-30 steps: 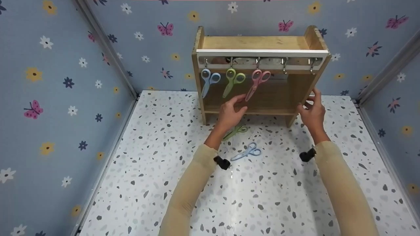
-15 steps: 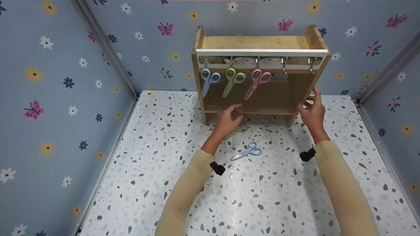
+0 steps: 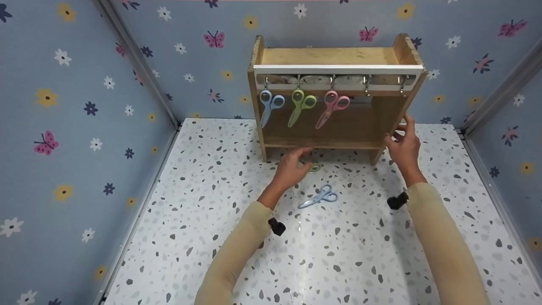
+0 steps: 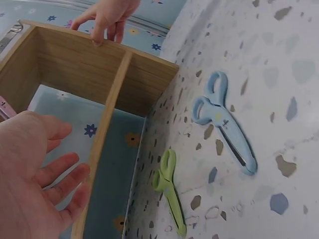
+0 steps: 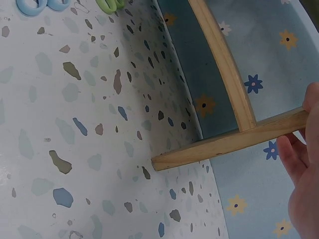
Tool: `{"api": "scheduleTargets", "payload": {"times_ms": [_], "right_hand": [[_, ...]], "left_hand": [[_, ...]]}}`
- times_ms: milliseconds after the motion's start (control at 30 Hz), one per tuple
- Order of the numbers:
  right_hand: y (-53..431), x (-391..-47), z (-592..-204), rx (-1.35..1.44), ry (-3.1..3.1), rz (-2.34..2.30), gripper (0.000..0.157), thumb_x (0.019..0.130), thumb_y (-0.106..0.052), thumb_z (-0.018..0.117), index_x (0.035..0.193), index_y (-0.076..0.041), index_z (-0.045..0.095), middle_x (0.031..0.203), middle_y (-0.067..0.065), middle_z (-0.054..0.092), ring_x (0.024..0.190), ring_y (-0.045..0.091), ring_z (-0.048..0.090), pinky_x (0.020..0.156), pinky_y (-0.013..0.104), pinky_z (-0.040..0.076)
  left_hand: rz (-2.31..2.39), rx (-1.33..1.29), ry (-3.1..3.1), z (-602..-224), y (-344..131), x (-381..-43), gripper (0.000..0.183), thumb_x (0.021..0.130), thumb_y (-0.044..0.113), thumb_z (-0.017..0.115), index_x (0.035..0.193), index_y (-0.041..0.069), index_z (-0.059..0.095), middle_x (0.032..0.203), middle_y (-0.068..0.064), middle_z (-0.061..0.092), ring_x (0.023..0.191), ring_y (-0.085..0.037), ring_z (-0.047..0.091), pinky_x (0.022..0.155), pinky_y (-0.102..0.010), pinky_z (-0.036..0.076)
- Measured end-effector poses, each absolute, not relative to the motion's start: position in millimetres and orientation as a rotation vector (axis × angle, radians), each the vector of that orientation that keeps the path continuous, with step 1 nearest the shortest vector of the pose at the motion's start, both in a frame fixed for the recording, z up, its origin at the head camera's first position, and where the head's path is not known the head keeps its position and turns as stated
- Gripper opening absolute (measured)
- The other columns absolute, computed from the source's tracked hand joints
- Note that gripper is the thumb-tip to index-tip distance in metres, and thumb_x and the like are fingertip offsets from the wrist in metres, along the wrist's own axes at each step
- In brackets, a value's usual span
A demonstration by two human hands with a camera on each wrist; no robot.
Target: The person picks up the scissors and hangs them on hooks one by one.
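Note:
My left hand (image 3: 291,168) hovers with spread, relaxed fingers just above the green scissors (image 3: 314,167) on the speckled surface, holding nothing; in the head view it covers most of them. In the left wrist view those green scissors (image 4: 169,189) show whole, beside the blue scissors (image 4: 223,119). My right hand (image 3: 404,146) grips the right side board of the wooden rack (image 3: 330,145), thumb on one face and fingers on the other. From the rack's hooks hang blue scissors (image 3: 268,106), green scissors (image 3: 300,106) and pink scissors (image 3: 332,108), each by one handle loop.
Two hooks (image 3: 367,84) at the right of the rail carry nothing. The rack stands against the flower-patterned back wall (image 3: 186,51). Side walls (image 3: 55,169) close off left and right. White speckled surface (image 3: 347,254) stretches in front of the rack.
My left hand has come away from the hanging pink scissors and moved down and slightly left, to over the green scissors lying below. My right hand stays on the rack.

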State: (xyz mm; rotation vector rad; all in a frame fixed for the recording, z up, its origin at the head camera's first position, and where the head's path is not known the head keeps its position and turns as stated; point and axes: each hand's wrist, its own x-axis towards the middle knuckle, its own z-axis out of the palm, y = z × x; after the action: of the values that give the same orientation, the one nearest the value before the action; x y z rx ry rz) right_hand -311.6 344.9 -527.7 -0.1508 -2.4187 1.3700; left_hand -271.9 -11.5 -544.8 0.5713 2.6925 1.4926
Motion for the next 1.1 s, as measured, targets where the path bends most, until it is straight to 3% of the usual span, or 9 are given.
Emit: {"api": "scheduleTargets", "payload": {"times_ms": [233, 433, 633, 867, 1100], "right_hand": [[345.6, -310.3, -530.3, -0.106, -2.389, 1.353, 0.080, 0.107, -0.008, 0.065, 0.175, -0.034, 0.032, 0.149, 0.028, 0.065, 0.147, 0.048, 0.066, 0.119, 0.065, 0.054], [344.5, -311.1, -529.3, -0.135, -2.401, 1.356, 0.081, 0.106, -0.008, 0.064, 0.174, -0.036, 0.032, 0.151, 0.027, 0.064, 0.149, 0.047, 0.065, 0.120, 0.064, 0.054], [344.4, -311.7, -529.7, -0.136, -2.408, 1.347, 0.081, 0.106, -0.009, 0.064, 0.175, -0.036, 0.031, 0.150, 0.027, 0.064, 0.148, 0.047, 0.065, 0.120, 0.064, 0.054], [344.4, -311.3, -528.5, -0.138, -2.411, 1.355, 0.081, 0.107, -0.009, 0.065, 0.174, -0.037, 0.031, 0.151, 0.027, 0.064, 0.149, 0.047, 0.065, 0.121, 0.063, 0.053], [344.5, -310.5, -528.6, -0.125, -2.408, 1.365, 0.081, 0.107, -0.009, 0.065, 0.175, -0.036, 0.030, 0.149, 0.026, 0.064, 0.150, 0.047, 0.064, 0.119, 0.064, 0.054]], "left_hand": [[1.418, 0.647, 2.714, -555.4, -14.6, -267.9, 0.045, 0.107, 0.012, 0.073, 0.152, 0.008, 0.068, 0.154, -0.017, 0.071, 0.146, -0.040, 0.066, 0.122, -0.058, 0.053], [1.295, 0.713, 2.776, -562.9, -17.3, -265.6, 0.042, 0.106, 0.017, 0.076, 0.147, 0.011, 0.072, 0.149, -0.016, 0.074, 0.142, -0.037, 0.068, 0.123, -0.059, 0.052], [1.125, 0.869, 2.864, -570.3, -18.5, -262.0, 0.041, 0.104, 0.021, 0.080, 0.144, 0.012, 0.074, 0.142, -0.015, 0.077, 0.136, -0.037, 0.071, 0.119, -0.057, 0.055], [0.947, 0.972, 2.919, -578.3, -15.7, -258.1, 0.044, 0.104, 0.029, 0.082, 0.144, 0.013, 0.075, 0.149, -0.015, 0.075, 0.138, -0.036, 0.071, 0.117, -0.053, 0.058], [0.840, 1.051, 2.936, -582.8, -13.2, -254.9, 0.041, 0.102, 0.031, 0.082, 0.140, 0.014, 0.077, 0.139, -0.009, 0.079, 0.127, -0.033, 0.073, 0.108, -0.051, 0.061]]}}
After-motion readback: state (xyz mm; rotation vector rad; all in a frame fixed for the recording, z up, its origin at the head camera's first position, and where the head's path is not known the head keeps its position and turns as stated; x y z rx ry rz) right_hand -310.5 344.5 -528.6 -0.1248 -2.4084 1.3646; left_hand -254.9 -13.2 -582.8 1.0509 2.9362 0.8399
